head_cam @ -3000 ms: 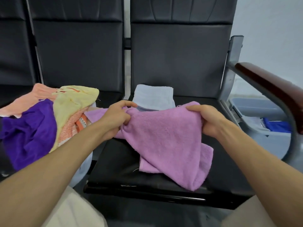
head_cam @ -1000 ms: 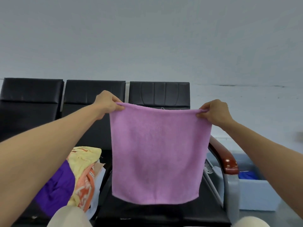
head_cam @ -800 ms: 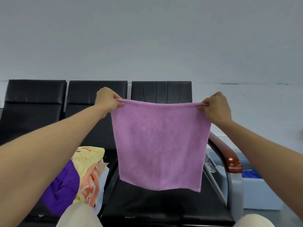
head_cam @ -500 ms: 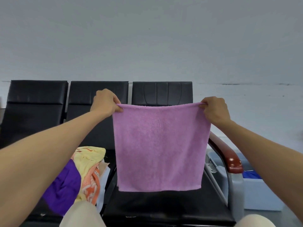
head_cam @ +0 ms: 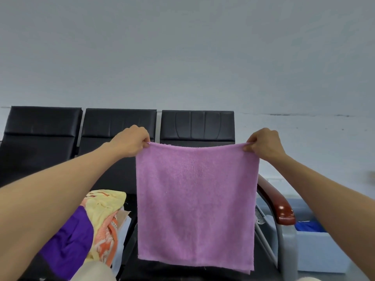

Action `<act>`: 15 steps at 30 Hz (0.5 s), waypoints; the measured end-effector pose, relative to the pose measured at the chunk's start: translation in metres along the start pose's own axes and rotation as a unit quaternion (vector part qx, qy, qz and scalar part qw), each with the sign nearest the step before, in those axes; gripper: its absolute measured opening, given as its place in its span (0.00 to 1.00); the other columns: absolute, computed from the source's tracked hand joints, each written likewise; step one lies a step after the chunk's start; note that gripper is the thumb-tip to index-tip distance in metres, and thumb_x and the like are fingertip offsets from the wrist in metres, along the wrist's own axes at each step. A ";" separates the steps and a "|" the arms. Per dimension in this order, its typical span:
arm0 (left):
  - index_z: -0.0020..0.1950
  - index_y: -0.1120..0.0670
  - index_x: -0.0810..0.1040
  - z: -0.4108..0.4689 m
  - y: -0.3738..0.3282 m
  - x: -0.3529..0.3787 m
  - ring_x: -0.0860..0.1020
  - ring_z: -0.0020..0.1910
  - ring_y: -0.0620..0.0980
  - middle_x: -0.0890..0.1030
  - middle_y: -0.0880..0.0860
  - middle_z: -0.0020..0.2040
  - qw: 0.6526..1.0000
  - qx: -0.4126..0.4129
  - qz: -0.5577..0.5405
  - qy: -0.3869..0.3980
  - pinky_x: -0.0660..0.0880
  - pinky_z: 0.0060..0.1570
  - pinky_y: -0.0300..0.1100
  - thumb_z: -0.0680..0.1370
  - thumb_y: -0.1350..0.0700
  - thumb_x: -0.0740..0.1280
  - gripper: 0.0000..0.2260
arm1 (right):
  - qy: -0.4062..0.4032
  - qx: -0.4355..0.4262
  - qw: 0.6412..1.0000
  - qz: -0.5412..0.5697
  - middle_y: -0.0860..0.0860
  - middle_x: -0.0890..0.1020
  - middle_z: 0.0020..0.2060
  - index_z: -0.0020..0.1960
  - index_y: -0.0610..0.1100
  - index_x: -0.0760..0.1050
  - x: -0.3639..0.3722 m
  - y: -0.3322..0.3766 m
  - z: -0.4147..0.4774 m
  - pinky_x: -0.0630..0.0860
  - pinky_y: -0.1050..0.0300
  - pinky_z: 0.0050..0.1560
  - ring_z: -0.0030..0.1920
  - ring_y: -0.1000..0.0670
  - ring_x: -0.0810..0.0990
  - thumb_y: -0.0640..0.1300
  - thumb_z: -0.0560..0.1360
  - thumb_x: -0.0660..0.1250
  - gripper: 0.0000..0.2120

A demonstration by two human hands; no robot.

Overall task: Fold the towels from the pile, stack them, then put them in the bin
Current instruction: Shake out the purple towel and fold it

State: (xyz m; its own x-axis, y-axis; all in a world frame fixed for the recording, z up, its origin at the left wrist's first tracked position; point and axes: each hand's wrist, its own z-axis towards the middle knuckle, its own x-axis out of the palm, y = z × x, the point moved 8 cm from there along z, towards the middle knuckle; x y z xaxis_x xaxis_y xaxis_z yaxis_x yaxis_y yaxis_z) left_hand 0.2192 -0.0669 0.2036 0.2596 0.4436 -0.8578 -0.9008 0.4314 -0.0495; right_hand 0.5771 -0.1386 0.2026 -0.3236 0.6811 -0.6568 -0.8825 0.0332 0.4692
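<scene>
Towels in a loose pile point(head_cam: 89, 224) lie on the left seat. Left hand point(head_cam: 132, 141) and right hand point(head_cam: 263, 144) each pinch a top corner of the lilac towel point(head_cam: 194, 199), which hangs spread out flat. Beyond the armrest point(head_cam: 278, 207) at right stands the grey bin point(head_cam: 320, 252); black seat backs point(head_cam: 196, 126) lie farthest.

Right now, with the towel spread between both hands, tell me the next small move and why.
Probably bring the left hand across to the right hand, so the two top corners meet and the pink towel halves. Each hand pinches one top corner, and the pink towel hangs open, flat and unfolded above the black seat.
</scene>
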 end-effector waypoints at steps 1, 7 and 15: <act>0.55 0.56 0.80 0.001 0.000 0.004 0.81 0.40 0.50 0.81 0.54 0.51 1.000 -0.002 0.012 0.016 0.72 0.39 0.41 0.81 0.58 0.63 0.08 | 0.007 0.006 1.000 0.000 0.45 0.83 0.42 0.39 0.45 0.81 0.001 -0.002 0.001 0.75 0.56 0.44 0.42 0.47 0.79 0.42 0.67 0.78 0.06; 0.51 0.57 0.78 0.025 0.015 0.058 0.83 0.28 0.51 0.81 0.53 0.41 0.990 -0.060 -0.108 0.073 0.81 0.37 0.44 0.80 0.60 0.65 0.03 | 0.050 0.021 0.998 -0.041 0.50 0.82 0.44 0.44 0.49 0.82 0.042 -0.025 0.011 0.70 0.56 0.43 0.45 0.48 0.78 0.45 0.71 0.74 0.02; 0.54 0.59 0.81 0.049 0.050 0.164 0.84 0.38 0.51 0.82 0.55 0.44 0.906 -0.231 -0.354 -0.005 0.81 0.43 0.41 0.77 0.62 0.69 0.06 | 0.062 0.036 0.996 -0.060 0.44 0.85 0.41 0.52 0.47 0.84 0.125 -0.070 0.028 0.79 0.52 0.52 0.46 0.42 0.82 0.36 0.74 0.65 0.13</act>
State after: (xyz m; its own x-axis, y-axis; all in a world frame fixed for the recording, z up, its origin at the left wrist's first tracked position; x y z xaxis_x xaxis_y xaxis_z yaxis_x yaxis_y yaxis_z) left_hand 0.2339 0.0659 0.0860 0.8309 0.1921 -0.5222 -0.5557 0.2365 -0.7971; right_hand 0.6082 -0.0350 0.1038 -0.2605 0.5728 -0.7772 -0.8920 0.1653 0.4208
